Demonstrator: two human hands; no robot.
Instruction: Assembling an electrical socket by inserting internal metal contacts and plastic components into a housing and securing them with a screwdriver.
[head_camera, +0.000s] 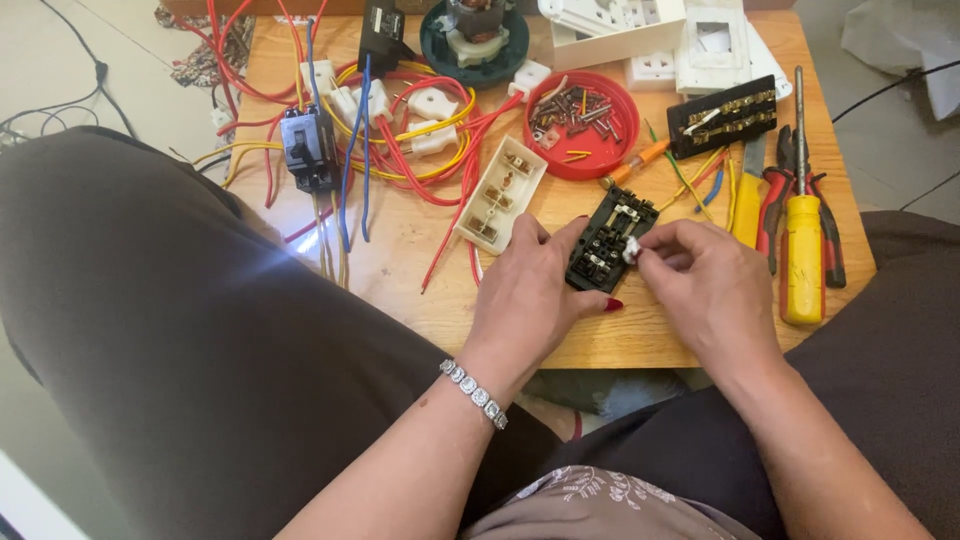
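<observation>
Pinching white piece (631, 250) over black block (608, 240).

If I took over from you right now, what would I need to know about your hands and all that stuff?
Left hand: steadies the black switch block on the wooden table, thumb along its near edge.
Right hand: fingers pinch a small white piece against the block's right side.
Nearby: cream switch body to the left, red dish of screws behind, yellow screwdriver and pliers to the right, loose wires at the back.
Done: block is open, brass contacts showing.
Left: the white piece is not seated yet; the screwdriver lies untouched.
</observation>
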